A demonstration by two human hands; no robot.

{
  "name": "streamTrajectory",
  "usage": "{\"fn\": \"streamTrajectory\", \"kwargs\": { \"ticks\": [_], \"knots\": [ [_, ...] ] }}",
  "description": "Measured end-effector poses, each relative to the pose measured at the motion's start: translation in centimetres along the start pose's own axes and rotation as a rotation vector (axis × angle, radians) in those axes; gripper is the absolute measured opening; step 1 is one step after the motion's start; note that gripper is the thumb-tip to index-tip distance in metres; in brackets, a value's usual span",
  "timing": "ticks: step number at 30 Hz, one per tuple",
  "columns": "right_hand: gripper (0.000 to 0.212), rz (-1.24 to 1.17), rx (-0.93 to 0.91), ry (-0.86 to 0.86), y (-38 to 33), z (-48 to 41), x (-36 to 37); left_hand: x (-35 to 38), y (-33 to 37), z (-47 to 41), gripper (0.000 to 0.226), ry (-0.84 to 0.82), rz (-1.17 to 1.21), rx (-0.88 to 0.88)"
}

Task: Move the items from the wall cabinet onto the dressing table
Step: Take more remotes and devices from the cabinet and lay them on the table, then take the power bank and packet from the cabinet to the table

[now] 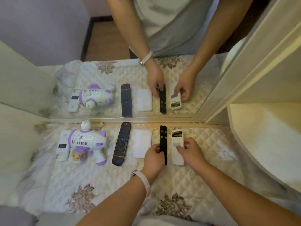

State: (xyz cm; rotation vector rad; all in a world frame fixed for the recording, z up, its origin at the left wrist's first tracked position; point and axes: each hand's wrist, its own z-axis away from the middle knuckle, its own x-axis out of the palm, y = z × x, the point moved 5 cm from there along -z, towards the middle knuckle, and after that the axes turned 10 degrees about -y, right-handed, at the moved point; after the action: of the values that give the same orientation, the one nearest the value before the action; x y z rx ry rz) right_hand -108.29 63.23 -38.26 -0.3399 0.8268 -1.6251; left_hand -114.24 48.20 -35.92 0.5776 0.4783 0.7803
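clutter is lining the dressing table (65, 185) from the left: a small white remote (62, 145), a purple toy (87, 141), a long dark remote (121, 143) and a white pad (142, 143). next, the left hand (154, 158) is pinching the slim black remote (163, 141) at its near half, long axis pointing at the mirror (114, 46). just beside it, the right hand (191, 150) is curling onto the wide white remote (177, 144), lying parallel. both are apparently sitting on the table already, so letting go is looking likeliest, with the pad crowding the left.
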Motion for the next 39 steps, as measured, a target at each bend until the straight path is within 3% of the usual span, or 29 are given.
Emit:
{"fn": "streamTrajectory", "kwargs": {
  "ticks": [7, 12, 19, 26, 32, 39],
  "knots": [
    [0.033, 0.240, -0.098, -0.074, -0.4, 0.0, -1.2, -0.1, 0.2, 1.6, 0.038, 0.047, -0.263, 0.144],
    [0.027, 0.479, -0.163, -0.038, -1.1, 0.4, -2.4, -0.6, -0.2, 3.4, 0.037, 0.070, -0.407, 0.165],
    [0.050, 0.827, -0.388, -0.083, -3.3, 3.3, 0.1, -3.0, -1.4, 7.4, 0.041, 0.182, -0.722, 0.343],
    [0.052, 1.168, -0.799, -0.180, -6.4, 10.6, 10.0, -9.5, -6.0, 16.0, 0.040, 0.484, -0.919, 0.494],
    [0.048, 1.247, -1.202, -0.335, -7.5, 21.4, 22.1, -16.1, -14.9, 27.4, 0.042, 0.756, -0.909, 0.375],
    [0.046, 1.387, -1.579, -0.508, -3.9, 34.9, 35.6, -20.4, -27.6, 42.0, 0.040, 1.053, -0.825, 0.177]
  ]
}}
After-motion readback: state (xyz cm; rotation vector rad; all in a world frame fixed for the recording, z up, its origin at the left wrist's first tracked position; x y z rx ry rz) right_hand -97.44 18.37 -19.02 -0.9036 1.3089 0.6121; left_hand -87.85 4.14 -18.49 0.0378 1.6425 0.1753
